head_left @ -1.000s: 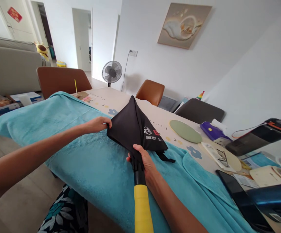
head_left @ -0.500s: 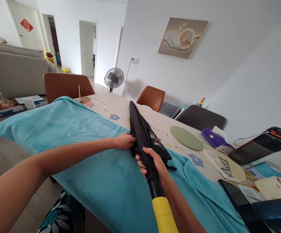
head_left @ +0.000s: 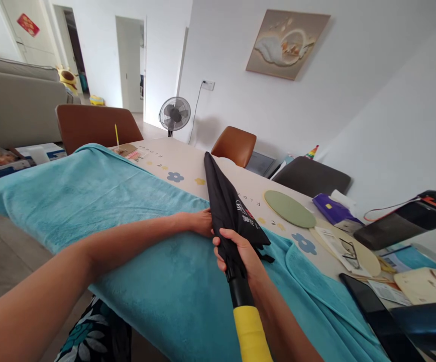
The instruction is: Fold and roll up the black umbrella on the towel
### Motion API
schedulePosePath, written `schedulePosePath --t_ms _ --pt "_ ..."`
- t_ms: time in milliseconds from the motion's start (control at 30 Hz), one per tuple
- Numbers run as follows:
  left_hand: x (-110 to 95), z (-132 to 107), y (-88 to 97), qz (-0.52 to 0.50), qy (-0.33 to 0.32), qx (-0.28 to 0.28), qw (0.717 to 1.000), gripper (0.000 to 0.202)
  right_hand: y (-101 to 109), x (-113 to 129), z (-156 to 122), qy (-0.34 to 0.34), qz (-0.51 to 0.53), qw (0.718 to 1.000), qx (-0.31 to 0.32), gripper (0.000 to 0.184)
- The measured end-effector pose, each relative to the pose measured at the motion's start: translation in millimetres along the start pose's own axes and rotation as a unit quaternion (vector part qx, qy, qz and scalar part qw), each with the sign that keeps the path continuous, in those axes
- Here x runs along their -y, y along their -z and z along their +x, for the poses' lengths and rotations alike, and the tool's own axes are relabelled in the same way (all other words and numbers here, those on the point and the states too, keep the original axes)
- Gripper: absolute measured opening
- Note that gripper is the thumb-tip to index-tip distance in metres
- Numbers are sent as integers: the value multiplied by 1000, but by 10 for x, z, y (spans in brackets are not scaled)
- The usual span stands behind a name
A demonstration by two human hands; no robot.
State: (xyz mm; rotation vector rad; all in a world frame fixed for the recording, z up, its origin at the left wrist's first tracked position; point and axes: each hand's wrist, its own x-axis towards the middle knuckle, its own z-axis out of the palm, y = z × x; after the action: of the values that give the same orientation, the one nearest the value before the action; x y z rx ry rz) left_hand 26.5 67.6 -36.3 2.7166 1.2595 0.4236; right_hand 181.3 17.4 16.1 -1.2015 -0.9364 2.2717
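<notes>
A folded black umbrella [head_left: 223, 201] with white and red print lies aslant above the blue cloth, its tip pointing away from me. Its handle is wrapped in yellow [head_left: 250, 329] and comes toward me. My right hand [head_left: 240, 251] is closed around the lower canopy, just above the black collar. At the canopy's left side, my left hand [head_left: 201, 222] touches the fabric; its fingers pass behind the umbrella and are hidden. Loose canopy folds and a dark strap [head_left: 266, 258] hang out on the right. The light blue plush cloth [head_left: 157, 296] lies under both hands.
On the table [head_left: 188, 156] are a green oval mat [head_left: 289, 208], a purple tissue pack [head_left: 334, 211], glasses [head_left: 349, 254] and a black tablet [head_left: 376, 311] at right. Brown chairs [head_left: 235, 146], a dark chair [head_left: 312, 176] and a fan [head_left: 175, 114] stand beyond.
My left hand has slid farther behind the umbrella, so its fingers are now hidden. The right hand keeps its hold. The view has shifted slightly.
</notes>
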Motion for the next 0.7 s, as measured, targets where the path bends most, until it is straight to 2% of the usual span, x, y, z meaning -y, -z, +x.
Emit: schedulePosePath --t_ms 67,133,167,233,300,433,533,600,700 --pt "-22 -46 88 -43 -10 83 996 25 70 62 35 -16 -18 1000 -3 22" --pt "-37 -111 230 -126 -34 152 980 26 125 124 60 -13 -12 1000 0 23" --pt "-36 -144 314 -180 -38 174 968 28 144 137 76 -3 -7 1000 0 21" --pt "-11 -204 481 -285 -4 196 938 33 162 107 125 10 -14 1000 -8 18" --pt "40 -247 618 -347 60 163 922 32 157 15 191 29 -37 998 -35 14" --pt "129 -245 744 -374 168 -29 912 30 118 -171 291 65 -77 993 -66 13" --pt "84 -88 746 -342 185 -130 912 31 110 -201 303 69 -76 993 -66 15" --pt "2 117 725 -287 164 -145 933 33 116 -193 298 75 -75 992 -67 16" --pt "-130 537 647 -175 103 -89 975 38 125 -188 296 83 -80 991 -66 17"
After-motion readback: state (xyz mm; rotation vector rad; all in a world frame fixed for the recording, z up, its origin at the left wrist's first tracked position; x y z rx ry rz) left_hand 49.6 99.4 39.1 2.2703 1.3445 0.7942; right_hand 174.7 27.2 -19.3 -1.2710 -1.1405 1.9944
